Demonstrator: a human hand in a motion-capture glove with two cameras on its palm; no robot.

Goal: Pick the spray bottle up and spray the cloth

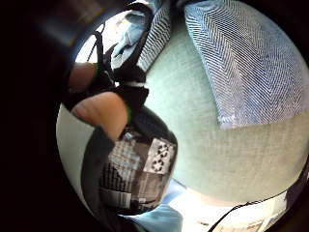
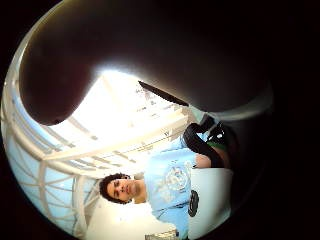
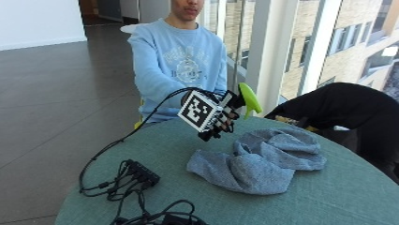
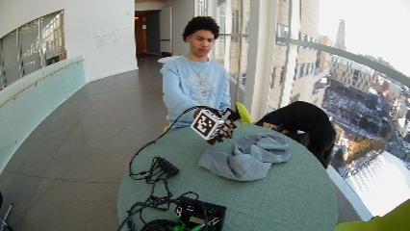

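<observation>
My gloved right hand (image 3: 222, 123) is raised above the far side of the round green table (image 3: 336, 201) and grips the spray bottle (image 3: 249, 99). In the outside view only the bottle's lime-green head shows above the hand; its body is hidden behind it. The little finger side palm view shows the dark labelled bottle body (image 1: 140, 169) with my fingers (image 1: 101, 113) curled round it. The crumpled grey cloth (image 3: 262, 157) lies on the table just beside and below the hand, also seen as herringbone fabric (image 1: 241, 63). The wide view shows the hand (image 4: 222, 128), the bottle (image 4: 242, 113) and the cloth (image 4: 247, 155).
A black cable hub (image 3: 140, 173) with tangled cables lies on the table's near left. A black box (image 4: 202, 211) sits at the near edge. A black jacket (image 3: 349, 110) hangs over a chair at the far right. Bare tabletop lies right of the cloth.
</observation>
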